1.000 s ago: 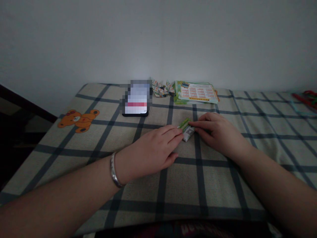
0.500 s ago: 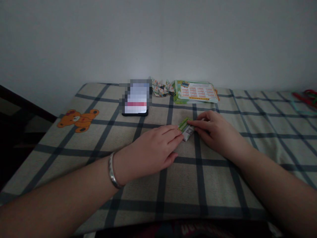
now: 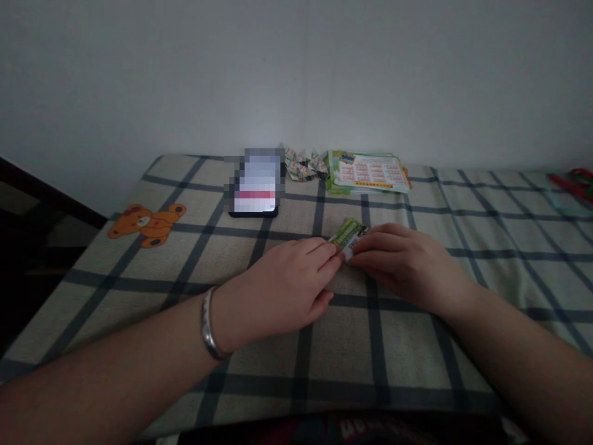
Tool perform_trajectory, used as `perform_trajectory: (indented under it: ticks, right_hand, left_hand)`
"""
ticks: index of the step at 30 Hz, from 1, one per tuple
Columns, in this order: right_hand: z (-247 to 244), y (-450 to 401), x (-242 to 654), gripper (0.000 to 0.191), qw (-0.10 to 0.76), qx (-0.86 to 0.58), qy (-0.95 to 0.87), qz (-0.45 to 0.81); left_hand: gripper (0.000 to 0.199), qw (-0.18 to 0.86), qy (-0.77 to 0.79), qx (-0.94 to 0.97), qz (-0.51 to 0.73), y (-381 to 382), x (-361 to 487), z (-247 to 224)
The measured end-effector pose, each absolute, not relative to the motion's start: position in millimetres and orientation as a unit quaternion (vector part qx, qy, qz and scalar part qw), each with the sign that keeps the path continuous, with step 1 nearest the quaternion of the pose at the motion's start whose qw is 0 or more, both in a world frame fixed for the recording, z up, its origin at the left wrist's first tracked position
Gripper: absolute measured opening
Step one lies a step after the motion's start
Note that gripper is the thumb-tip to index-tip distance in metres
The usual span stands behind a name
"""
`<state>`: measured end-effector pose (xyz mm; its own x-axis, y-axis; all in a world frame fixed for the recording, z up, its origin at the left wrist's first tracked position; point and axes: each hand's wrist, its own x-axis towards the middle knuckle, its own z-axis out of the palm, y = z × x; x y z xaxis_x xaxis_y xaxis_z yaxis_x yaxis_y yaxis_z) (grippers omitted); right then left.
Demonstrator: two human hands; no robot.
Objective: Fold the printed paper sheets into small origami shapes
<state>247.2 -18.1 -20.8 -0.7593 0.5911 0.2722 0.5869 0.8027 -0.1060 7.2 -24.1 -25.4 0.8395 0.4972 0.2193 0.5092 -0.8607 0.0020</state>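
A small folded paper [image 3: 348, 237], green and white with print on it, lies on the checked cloth between my hands. My left hand [image 3: 296, 278] comes from the left with a silver bangle on its wrist. Its closed fingertips hold down the paper's left edge, and its thumb sits lower, apart from the paper. From the right, my right hand [image 3: 407, 262] has its fingers bent together over the paper's right and lower edge. Part of the paper is hidden under the fingertips of both hands.
Behind the hands lie a phone [image 3: 256, 185] with a lit, blurred screen, some folded paper pieces [image 3: 303, 165] and a stack of printed sheets [image 3: 368, 172] near the wall. A bear picture [image 3: 148, 224] is at left. Something red and green [image 3: 577, 185] lies far right.
My right hand has shifted slightly left and down over the paper, its fingers now lower on the near edge. My left hand stays almost in place on the paper.
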Motion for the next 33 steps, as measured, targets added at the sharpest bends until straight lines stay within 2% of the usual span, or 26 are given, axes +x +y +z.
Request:
perform_trajectory:
  ticks: [16, 24, 33]
  right_hand:
    - [-17.9, -17.3, 246.2, 0.023, 0.136, -0.296, -0.945, 0.030]
    - [-13.8, -18.9, 245.6, 0.018, 0.114, -0.317, -0.941, -0.015]
    - [-12.5, -19.3, 245.9, 0.019, 0.117, -0.365, -0.924, 0.002]
  left_hand:
    - [0.033, 0.009, -0.263, -0.960, -0.093, -24.5, 7.0, -22.6]
    - [0.031, 0.010, -0.268, -0.959, -0.090, -24.7, 6.1, -23.8]
    - [0.029, 0.003, -0.261, -0.962, -0.087, -23.9, 6.2, -22.3]
